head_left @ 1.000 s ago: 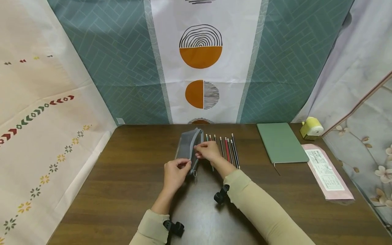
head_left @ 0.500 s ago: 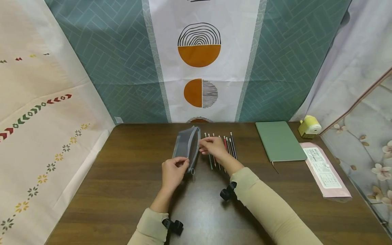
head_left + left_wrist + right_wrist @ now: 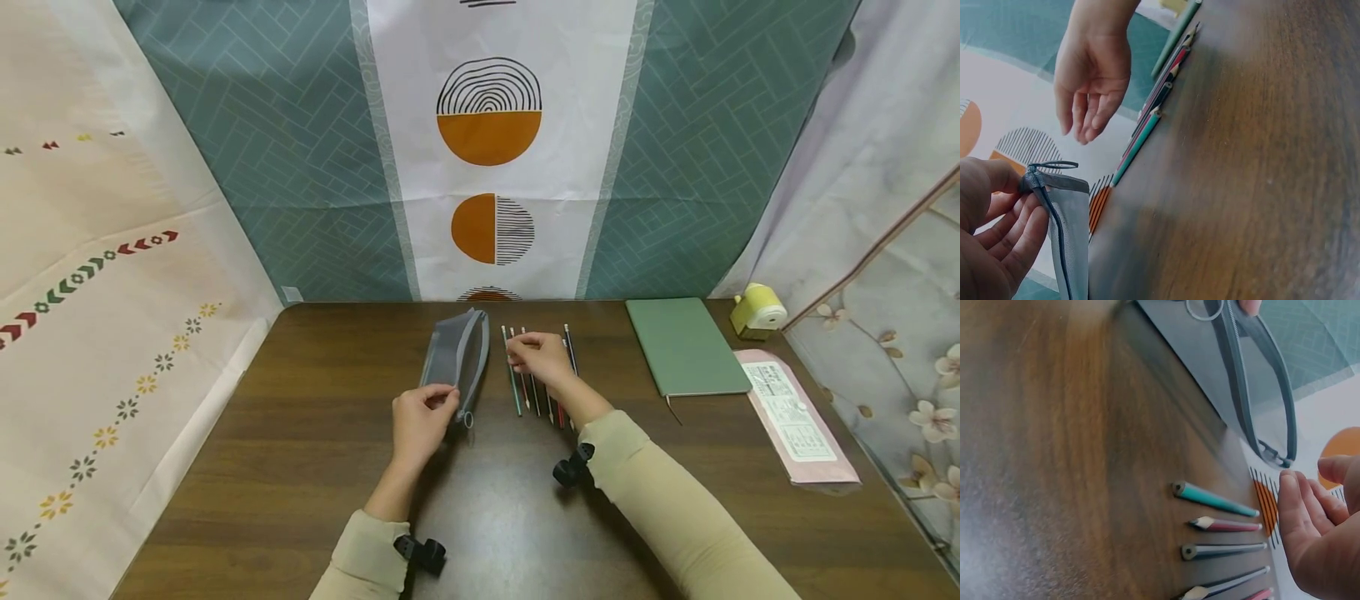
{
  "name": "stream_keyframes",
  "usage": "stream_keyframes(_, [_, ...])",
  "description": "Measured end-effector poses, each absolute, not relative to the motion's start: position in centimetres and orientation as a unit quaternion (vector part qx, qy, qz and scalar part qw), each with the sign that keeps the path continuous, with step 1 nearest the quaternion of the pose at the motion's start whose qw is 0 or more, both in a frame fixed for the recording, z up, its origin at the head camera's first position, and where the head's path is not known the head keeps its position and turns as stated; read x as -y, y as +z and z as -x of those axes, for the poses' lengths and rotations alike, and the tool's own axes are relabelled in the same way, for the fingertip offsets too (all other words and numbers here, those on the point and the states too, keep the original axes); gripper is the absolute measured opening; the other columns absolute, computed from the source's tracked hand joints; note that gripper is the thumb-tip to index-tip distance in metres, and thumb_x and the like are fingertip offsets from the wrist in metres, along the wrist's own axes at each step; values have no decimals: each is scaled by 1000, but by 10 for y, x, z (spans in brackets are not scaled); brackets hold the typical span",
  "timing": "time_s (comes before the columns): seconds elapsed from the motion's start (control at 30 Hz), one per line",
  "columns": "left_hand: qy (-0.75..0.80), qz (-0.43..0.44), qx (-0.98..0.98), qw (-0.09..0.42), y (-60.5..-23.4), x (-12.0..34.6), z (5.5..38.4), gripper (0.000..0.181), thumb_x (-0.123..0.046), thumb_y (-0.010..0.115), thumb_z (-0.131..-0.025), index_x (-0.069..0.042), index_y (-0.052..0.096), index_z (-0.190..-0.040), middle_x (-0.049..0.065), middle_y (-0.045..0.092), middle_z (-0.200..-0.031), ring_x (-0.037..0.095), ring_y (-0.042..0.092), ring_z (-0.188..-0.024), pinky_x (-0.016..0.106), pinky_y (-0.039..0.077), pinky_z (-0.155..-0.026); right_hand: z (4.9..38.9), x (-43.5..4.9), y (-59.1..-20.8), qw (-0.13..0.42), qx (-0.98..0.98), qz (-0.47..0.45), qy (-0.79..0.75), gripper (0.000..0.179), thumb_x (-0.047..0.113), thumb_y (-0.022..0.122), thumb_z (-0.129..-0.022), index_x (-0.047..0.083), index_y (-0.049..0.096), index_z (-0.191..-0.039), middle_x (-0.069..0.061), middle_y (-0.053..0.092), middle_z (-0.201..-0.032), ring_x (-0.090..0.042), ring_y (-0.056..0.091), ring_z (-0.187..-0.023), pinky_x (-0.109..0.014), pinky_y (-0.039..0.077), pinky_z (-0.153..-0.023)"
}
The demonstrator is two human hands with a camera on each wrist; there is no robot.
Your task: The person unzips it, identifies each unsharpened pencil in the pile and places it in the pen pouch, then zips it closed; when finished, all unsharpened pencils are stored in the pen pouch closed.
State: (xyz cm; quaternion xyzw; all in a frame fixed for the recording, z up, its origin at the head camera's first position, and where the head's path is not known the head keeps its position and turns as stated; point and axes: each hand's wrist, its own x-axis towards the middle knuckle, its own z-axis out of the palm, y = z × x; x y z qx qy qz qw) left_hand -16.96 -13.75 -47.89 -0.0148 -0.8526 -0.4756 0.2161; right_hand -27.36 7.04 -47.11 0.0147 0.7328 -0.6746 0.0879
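A grey mesh zip pouch [image 3: 444, 354] stands on the table with its zipped mouth gaping toward the right. My left hand [image 3: 422, 425] pinches its near corner between thumb and fingers, close to the zipper's pull ring [image 3: 468, 420]. To the right, several pencils lie side by side in a row, a teal pencil [image 3: 1216, 498] nearest the pouch. Over this row hovers my right hand [image 3: 543, 358], fingers loosely bent with nothing between them. In the left wrist view its palm [image 3: 1100, 75] shows bare. It partly hides the pencils in the head view.
A green notebook [image 3: 686, 346] with a ribbon lies at the back right. Beside it are a yellow pencil sharpener [image 3: 757, 312] and a pink packet with a white label [image 3: 795, 417]. Patterned cloths hang behind and along both sides of the wooden table [image 3: 315, 467].
My right hand has moved out of the pouch's mouth and rightward over the pencils. My left hand keeps its pinch on the pouch, which has shifted slightly left.
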Motion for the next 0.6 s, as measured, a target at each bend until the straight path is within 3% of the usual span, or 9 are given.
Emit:
stream_keyframes(0.17, [-477,19,851,219,-479,139,169,4,-6,78,-84,-3,80,-83,2,72,-69,9,61,-56,23,49,-53,274,-71,-478,68,-753,-13,-655,23,12,67,-98,-7,71,-111,-17,73,-91,-18,70,-76,-30,60,-68])
stream_keyframes(0.6, [-473,16,853,220,-480,142,168,6,-8,79,-84,-2,80,-83,3,72,-69,9,61,-56,23,49,-53,274,-69,-495,18,-843,38,-536,19,13,73,-93,-1,75,-105,-13,75,-92,-15,69,-66,-29,58,-62])
